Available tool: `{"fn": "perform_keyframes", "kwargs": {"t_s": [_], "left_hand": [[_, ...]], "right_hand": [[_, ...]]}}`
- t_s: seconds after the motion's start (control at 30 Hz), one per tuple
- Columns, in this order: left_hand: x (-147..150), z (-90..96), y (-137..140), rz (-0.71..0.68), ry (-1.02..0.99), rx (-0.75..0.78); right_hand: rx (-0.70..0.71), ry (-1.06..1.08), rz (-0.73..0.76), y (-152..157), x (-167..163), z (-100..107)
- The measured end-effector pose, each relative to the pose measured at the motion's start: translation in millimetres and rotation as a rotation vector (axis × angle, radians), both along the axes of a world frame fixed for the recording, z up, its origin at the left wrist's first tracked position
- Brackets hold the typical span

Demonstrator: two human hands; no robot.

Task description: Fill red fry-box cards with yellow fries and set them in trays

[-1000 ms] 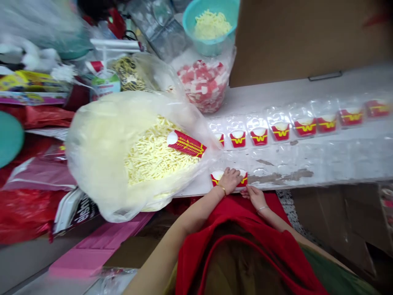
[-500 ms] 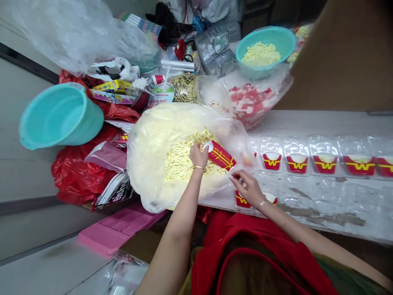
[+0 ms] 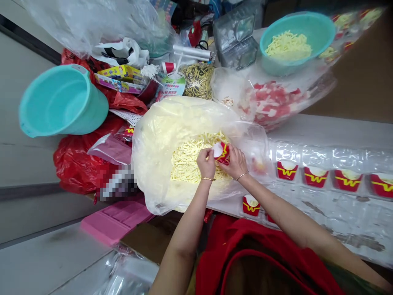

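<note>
My right hand (image 3: 236, 162) is wrapped around red fries cartons (image 3: 223, 152) with a yellow zigzag mark, nested in a stack. The stack's white inner side faces my left hand (image 3: 206, 164). Beside that opening, my left fingers are pinched together; what they hold, if anything, is too small to make out. Both hands are over a large clear plastic bag (image 3: 159, 123), spread open. Inside it lies a heap of pale yellow toy-like fries (image 3: 187, 162). One filled carton (image 3: 251, 205) sits at the table's near edge, below my right wrist.
Clear plastic trays (image 3: 317, 155) run along the right, with several red cartons in them. A turquoise basin (image 3: 297, 35) of pale strips stands at the back right, behind a bag of red and white pieces (image 3: 276, 98). At left are a turquoise bucket (image 3: 64, 100) and red bags (image 3: 76, 164).
My right hand has moved from the stack's lower end to grip it, and the stack now points its opening more toward me. My left fingers have come off its rim. The view has shifted.
</note>
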State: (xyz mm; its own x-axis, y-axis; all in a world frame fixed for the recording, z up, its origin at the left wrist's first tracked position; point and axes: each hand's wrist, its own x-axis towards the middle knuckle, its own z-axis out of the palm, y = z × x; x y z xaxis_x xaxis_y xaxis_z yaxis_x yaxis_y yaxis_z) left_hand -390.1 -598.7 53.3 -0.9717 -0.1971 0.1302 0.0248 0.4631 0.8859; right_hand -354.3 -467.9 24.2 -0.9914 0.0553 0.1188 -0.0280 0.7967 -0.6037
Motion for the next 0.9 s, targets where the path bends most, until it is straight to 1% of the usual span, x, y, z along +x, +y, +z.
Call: {"fn": "perform_keyframes", "kwargs": {"t_s": [0.07, 0.1, 0.13, 0.17, 0.23, 0.27, 0.3, 0.33, 0.37, 0.43, 0.5, 0.57, 0.6, 0.67, 0.7, 0.77, 0.83, 0.9], "left_hand": [[-3, 5.4, -8, 0.135, -0.005, 0.159], [-3, 9.9, -12, 0.146, -0.025, 0.213], [-2, 15.1, -16, 0.101, -0.058, 0.244], [-1, 20.3, -19, 0.007, -0.102, 0.250], [3, 28.6, -25, -0.239, -0.184, 0.206], [2, 30.8, -27, -0.324, -0.198, 0.166], [0, 31.4, -30, -0.366, -0.186, 0.110], [-4, 30.3, -32, -0.366, -0.152, 0.033], [-10, 27.7, -35, -0.337, -0.107, -0.065], [-27, 19.4, -38, -0.269, -0.036, -0.296], [-43, 9.5, -39, -0.255, -0.035, -0.487], [-56, 0.9, -40, -0.261, -0.067, -0.580], [-59, -2.2, -41, -0.271, -0.081, -0.589], [-62, -5.4, -45, -0.277, -0.085, -0.523], [-61, -5.1, -49, -0.261, -0.085, -0.446], [-53, 0.0, -58, -0.185, -0.119, -0.209], [-40, 11.4, -67, -0.125, -0.226, 0.064], [-25, 27.5, -74, -0.141, -0.372, 0.278]], "right_hand": [[0.009, 0.020, -0.020, 0, 0, 4], [0.016, 0.037, -0.020, -1, 0, 8], [0.018, 0.056, -0.003, -2, 1, 12], [0.007, 0.073, 0.027, -4, 2, 17], [-0.061, 0.080, 0.087, -6, 4, 26], [-0.109, 0.073, 0.099, -6, 5, 28], [-0.154, 0.066, 0.096, -5, 7, 30], [-0.192, 0.057, 0.084, -4, 8, 30], [-0.221, 0.047, 0.071, -2, 10, 29], [-0.271, 0.025, 0.072, 2, 15, 27], [-0.314, -0.005, 0.084, 5, 21, 24], [-0.339, -0.027, 0.090, 7, 28, 23], [-0.347, -0.035, 0.093, 6, 31, 23], [-0.362, -0.050, 0.102, 5, 36, 23], [-0.368, -0.054, 0.105, 5, 37, 23], [-0.366, -0.059, 0.111, 3, 38, 22], [-0.344, -0.056, 0.123, 1, 36, 22], [-0.312, -0.043, 0.141, -2, 32, 22]]}}
